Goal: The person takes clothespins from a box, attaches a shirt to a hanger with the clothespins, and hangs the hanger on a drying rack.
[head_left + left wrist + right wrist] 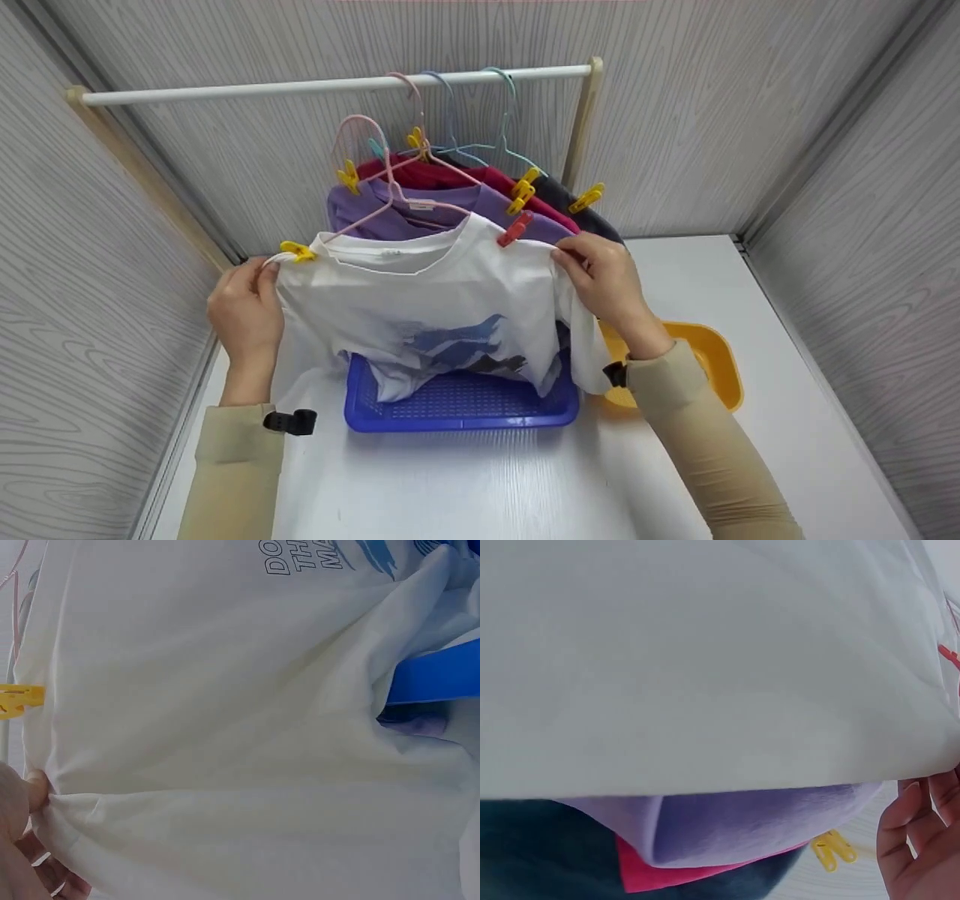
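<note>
A white T-shirt (442, 300) with a blue mountain print is spread on a pink hanger (390, 169). A yellow clothespin (298, 251) clips its left shoulder, and a red clothespin (514, 229) clips the right one. My left hand (249, 311) pinches the shirt's left shoulder, just outside the yellow clothespin. On the other side my right hand (606, 281) pinches the right shoulder edge between thumb and fingers. In the left wrist view the thumb (37, 790) presses on the white cloth. The right wrist view shows fingers (915, 832) at the cloth's edge.
Behind the white shirt hang a purple shirt (346, 214), a red shirt (420, 174) and a dark garment (577, 206), with yellow clothespins. A white rail (247, 90) carries hangers. A blue basket (461, 424) sits below, partly covered; a yellow basket (724, 367) stands at right.
</note>
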### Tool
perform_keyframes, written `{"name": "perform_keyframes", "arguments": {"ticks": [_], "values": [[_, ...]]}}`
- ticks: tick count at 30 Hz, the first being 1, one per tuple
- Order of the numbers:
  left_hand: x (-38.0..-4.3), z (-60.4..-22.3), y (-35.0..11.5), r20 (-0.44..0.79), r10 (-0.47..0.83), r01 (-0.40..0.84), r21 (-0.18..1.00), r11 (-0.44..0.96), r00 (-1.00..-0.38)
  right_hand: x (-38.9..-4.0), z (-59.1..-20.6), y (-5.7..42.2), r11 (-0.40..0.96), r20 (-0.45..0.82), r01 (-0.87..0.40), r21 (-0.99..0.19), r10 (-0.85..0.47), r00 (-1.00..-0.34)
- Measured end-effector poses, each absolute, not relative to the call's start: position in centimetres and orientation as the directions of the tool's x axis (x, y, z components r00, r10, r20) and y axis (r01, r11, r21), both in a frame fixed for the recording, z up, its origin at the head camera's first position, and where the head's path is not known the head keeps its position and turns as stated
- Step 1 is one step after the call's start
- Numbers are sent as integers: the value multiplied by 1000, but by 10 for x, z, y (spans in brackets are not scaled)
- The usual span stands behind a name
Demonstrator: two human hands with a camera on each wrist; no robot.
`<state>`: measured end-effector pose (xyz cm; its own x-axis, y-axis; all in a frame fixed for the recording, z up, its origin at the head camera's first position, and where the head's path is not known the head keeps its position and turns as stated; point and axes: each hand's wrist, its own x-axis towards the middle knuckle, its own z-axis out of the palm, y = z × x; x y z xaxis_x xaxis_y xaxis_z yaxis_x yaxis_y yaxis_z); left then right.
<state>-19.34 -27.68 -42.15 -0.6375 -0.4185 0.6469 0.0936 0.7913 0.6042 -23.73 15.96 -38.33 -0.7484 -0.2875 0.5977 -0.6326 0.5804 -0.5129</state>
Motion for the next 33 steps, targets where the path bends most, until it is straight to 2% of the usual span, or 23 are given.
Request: {"name": "perform_keyframes", "arguments": {"ticks": [8, 16, 24, 33], "values": [[-211, -400, -278, 612, -465, 47, 635, 771, -640, -247, -366, 150, 597, 631, -635, -490, -261, -731], [-229, -388, -277, 557, -489, 8, 665, 747, -671, -253, -353, 143, 608, 614, -600, -520, -222, -758], [-244, -377, -279, 532, -513, -2, 693, 721, -673, -260, -348, 137, 570, 718, -676, -467, -202, -666], [-261, -355, -282, 514, -535, -8, 716, 698, -670, -264, -340, 128, 569, 763, -689, -448, -158, -627]]}}
